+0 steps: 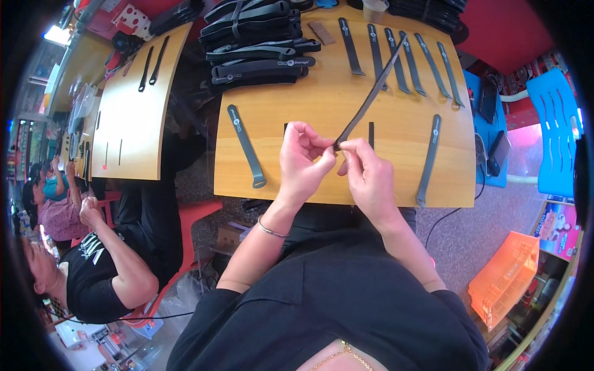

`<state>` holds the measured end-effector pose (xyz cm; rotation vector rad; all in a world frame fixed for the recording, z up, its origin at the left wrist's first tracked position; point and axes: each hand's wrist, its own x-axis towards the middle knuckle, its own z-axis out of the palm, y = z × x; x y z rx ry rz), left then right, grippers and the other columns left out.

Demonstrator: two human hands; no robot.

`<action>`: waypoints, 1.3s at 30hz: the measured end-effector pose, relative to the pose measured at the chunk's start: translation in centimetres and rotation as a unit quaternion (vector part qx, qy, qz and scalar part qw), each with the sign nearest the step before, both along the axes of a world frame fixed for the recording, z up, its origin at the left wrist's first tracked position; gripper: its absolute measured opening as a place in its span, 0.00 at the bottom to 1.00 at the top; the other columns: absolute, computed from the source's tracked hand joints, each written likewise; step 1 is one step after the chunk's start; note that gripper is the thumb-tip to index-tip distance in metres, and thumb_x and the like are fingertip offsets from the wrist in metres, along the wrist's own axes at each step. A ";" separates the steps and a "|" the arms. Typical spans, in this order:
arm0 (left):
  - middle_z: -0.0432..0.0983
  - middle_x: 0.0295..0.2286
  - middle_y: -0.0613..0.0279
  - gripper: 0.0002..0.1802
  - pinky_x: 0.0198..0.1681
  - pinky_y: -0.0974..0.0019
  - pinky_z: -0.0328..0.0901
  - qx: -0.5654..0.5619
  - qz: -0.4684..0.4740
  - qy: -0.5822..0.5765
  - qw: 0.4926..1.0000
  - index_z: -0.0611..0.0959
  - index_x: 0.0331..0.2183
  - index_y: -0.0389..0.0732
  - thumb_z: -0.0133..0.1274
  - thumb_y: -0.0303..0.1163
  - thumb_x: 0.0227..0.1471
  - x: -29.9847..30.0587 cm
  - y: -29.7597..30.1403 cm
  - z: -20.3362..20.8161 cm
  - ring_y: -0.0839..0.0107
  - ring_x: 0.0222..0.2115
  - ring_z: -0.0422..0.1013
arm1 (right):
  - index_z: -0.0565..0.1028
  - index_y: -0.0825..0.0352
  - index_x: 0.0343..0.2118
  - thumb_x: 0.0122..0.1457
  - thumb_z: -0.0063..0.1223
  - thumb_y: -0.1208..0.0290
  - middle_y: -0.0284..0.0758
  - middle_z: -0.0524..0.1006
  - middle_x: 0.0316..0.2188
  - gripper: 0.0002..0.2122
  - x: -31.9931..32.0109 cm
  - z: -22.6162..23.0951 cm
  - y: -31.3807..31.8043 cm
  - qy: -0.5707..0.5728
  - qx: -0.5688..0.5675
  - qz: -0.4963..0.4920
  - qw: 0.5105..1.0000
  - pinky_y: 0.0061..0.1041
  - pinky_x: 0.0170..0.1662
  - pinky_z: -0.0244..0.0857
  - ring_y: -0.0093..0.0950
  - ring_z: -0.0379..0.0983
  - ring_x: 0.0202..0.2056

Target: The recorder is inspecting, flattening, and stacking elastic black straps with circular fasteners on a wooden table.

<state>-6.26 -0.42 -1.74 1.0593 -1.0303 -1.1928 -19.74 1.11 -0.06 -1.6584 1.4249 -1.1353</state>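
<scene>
Over the near edge of the wooden table (297, 105), both my hands pinch the near end of a dark strap (371, 99). Its other end slants up and away to the right. My left hand (302, 162) grips that end between thumb and fingertips, and my right hand (371, 179) meets it there, fingers closed. The fingertips hide what the gripped end looks like. Left of my hands lies a grey strap (245, 145) with a looped end; another grey strap (430, 161) is on the right. A short black strip (371, 133) shows just beyond my right hand.
Several straps (351, 46) lie in a row at the far right of the table. Bundled straps (260, 37) are piled far left, near a brown flat piece (322, 33) and a cup (374, 10). A person (124, 272) sits at left by another table (133, 117). An orange basket (504, 278) stands right.
</scene>
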 end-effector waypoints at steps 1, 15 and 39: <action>0.74 0.29 0.58 0.18 0.39 0.72 0.71 0.025 -0.025 0.048 0.998 0.64 0.36 0.38 0.54 0.15 0.46 0.1 -0.1 0.0 0.73 0.33 0.75 | 0.73 0.63 0.36 0.58 0.50 0.78 0.35 0.76 0.18 0.04 -0.1 0.1 0.0 0.000 0.000 -0.001 1.000 0.28 0.22 0.65 0.31 0.77 0.20; 0.77 0.30 0.56 0.22 0.39 0.73 0.71 0.035 -0.084 0.021 0.996 0.65 0.44 0.37 0.56 0.17 0.50 0.7 0.4 0.2 0.72 0.34 0.76 | 0.73 0.58 0.35 0.57 0.51 0.73 0.32 0.75 0.16 0.04 -1.3 1.6 0.2 0.157 -0.011 0.026 0.987 0.32 0.23 0.64 0.33 0.75 0.20; 0.74 0.30 0.64 0.24 0.41 0.69 0.70 0.049 -0.006 0.151 0.987 0.64 0.49 0.38 0.53 0.17 0.52 -2.2 1.7 1.3 0.74 0.33 0.73 | 0.77 0.65 0.32 0.48 0.62 0.77 0.35 0.77 0.29 0.08 -1.7 2.3 -0.3 0.064 -0.099 -0.029 0.993 0.26 0.27 0.67 0.30 0.76 0.27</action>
